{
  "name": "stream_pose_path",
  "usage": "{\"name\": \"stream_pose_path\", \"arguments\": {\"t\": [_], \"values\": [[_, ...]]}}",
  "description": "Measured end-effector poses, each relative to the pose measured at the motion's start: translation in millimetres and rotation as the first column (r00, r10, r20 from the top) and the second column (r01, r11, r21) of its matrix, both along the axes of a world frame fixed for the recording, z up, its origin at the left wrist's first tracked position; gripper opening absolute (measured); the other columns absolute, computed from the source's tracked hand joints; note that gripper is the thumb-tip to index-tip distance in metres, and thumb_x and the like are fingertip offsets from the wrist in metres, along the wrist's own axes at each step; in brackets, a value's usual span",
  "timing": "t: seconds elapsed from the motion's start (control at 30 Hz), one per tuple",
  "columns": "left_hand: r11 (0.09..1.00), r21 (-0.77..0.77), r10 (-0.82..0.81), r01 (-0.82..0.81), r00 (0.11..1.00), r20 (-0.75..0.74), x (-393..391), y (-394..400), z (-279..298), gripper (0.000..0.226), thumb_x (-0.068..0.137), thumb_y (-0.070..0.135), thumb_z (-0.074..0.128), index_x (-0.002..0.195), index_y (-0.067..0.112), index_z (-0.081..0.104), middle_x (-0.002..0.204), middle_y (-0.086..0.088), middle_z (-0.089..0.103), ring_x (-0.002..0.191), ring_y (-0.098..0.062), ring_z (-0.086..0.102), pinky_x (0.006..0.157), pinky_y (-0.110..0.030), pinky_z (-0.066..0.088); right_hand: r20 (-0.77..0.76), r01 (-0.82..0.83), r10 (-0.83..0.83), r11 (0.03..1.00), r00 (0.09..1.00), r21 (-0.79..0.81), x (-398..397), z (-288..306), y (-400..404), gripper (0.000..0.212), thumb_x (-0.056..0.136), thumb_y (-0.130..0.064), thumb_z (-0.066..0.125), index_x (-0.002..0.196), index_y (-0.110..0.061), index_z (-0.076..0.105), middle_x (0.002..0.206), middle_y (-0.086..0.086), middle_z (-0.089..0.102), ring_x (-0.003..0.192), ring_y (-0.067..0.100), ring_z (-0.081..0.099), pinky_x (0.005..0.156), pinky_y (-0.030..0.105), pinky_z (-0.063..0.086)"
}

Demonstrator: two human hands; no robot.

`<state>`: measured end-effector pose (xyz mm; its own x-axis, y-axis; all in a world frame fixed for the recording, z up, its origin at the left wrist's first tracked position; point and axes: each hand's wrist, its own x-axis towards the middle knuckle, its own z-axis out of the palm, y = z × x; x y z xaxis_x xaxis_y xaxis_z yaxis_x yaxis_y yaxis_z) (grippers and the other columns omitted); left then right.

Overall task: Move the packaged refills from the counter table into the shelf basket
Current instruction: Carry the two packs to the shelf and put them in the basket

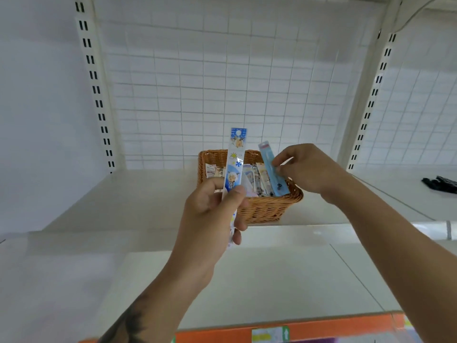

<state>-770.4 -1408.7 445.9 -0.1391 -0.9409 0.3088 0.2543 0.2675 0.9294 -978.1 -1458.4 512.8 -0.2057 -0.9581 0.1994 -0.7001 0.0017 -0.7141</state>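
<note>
A brown wicker basket (267, 209) stands on the white shelf (138, 191) and holds several packaged refills (254, 177). My left hand (212, 211) grips a long blue-and-white refill pack with a cartoon sheep (236, 154), held upright just in front of the basket. My right hand (306, 169) pinches a light blue refill pack (273, 169) that slants down into the right side of the basket.
A wire grid panel (222, 82) backs the shelf, with slotted uprights (96, 90) on both sides. A black object (440, 184) lies on the neighbouring shelf at the far right. An orange edge strip (284, 332) runs along the bottom.
</note>
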Motion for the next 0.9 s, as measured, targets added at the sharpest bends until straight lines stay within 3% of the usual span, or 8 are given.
{"name": "stream_pose_path", "arguments": {"t": [0.13,0.33,0.47,0.53,0.67,0.77,0.83,0.9], "values": [[1.0,-0.009,-0.004,0.004,1.0,0.029,4,-3,-6,0.009,0.101,0.019,0.064,0.109,0.016,0.068,0.079,-0.002,0.069,0.058,-0.018,0.058,0.051,-0.033,0.048,-0.236,0.029,-0.008,0.996,0.972,0.083,4,3,-10,0.026,0.097,-0.006,0.054,0.093,-0.022,0.074,0.099,0.001,0.069,0.077,0.016,0.063,0.051,0.021,0.041],[1.0,-0.014,0.003,-0.003,0.999,0.04,5,-6,-3,0.012,0.101,0.019,0.062,0.112,0.016,0.067,0.079,-0.003,0.072,0.057,-0.021,0.064,0.052,-0.035,0.054,-0.427,0.102,-0.059,0.992,0.903,0.08,14,-2,-12,0.02,0.093,-0.006,0.057,0.098,-0.019,0.071,0.105,0.003,0.067,0.083,0.018,0.06,0.053,0.023,0.042],[1.0,0.0,0.007,-0.007,0.999,0.033,8,-6,0,0.009,0.101,0.019,0.063,0.109,0.017,0.067,0.078,-0.007,0.071,0.052,-0.028,0.064,0.047,-0.034,0.052,-0.393,0.1,-0.141,0.987,0.909,-0.123,12,-6,0,0.018,0.096,-0.013,0.054,0.097,-0.025,0.068,0.1,0.0,0.069,0.076,0.013,0.061,0.053,0.023,0.043],[1.0,-0.003,0.002,-0.001,0.999,0.041,8,-6,1,0.009,0.102,0.023,0.062,0.107,0.019,0.067,0.078,-0.007,0.07,0.048,-0.026,0.058,0.045,-0.031,0.047,-0.339,0.045,-0.136,0.963,0.931,-0.264,16,-13,17,0.017,0.097,-0.018,0.056,0.097,-0.029,0.068,0.093,-0.008,0.069,0.072,0.007,0.06,0.052,0.015,0.04],[0.999,0.013,0.028,-0.029,0.999,0.025,6,-4,0,0.024,0.105,0.037,0.05,0.103,0.021,0.068,0.074,-0.007,0.07,0.048,-0.016,0.044,0.046,-0.027,0.036,-0.172,-0.127,0.049,0.869,0.984,-0.479,39,-39,57,0.015,0.093,-0.015,0.066,0.092,-0.03,0.069,0.072,-0.014,0.062,0.063,0.009,0.057,0.057,0.014,0.041],[0.997,0.072,0.025,-0.023,0.999,-0.024,4,0,-5,0.046,0.103,0.052,0.042,0.102,0.015,0.07,0.073,-0.007,0.068,0.051,-0.017,0.038,0.05,-0.028,0.032,-0.133,-0.219,0.174,0.804,0.976,-0.553,57,-62,81,0.019,0.092,-0.008,0.069,0.091,-0.027,0.069,0.073,-0.013,0.064,0.065,0.009,0.058,0.059,0.011,0.04],[0.995,0.104,0.013,-0.008,0.999,-0.04,2,2,-9,0.05,0.103,0.054,0.042,0.102,0.014,0.072,0.076,-0.004,0.067,0.058,-0.018,0.044,0.055,-0.03,0.033,-0.118,-0.263,0.242,0.757,0.963,-0.598,70,-74,91,0.018,0.091,-0.005,0.07,0.094,-0.023,0.069,0.077,-0.018,0.066,0.07,0.003,0.06,0.063,0.01,0.04],[0.994,0.107,-0.001,0.009,0.997,-0.08,0,4,-12,0.038,0.107,0.04,0.046,0.103,0.012,0.073,0.086,-0.005,0.069,0.075,-0.022,0.06,0.062,-0.032,0.043,-0.139,-0.29,0.266,0.704,0.954,-0.649,82,-83,96,0.014,0.092,-0.007,0.07,0.098,-0.019,0.068,0.083,-0.022,0.066,0.076,-0.005,0.059,0.068,0.007,0.039]]}}
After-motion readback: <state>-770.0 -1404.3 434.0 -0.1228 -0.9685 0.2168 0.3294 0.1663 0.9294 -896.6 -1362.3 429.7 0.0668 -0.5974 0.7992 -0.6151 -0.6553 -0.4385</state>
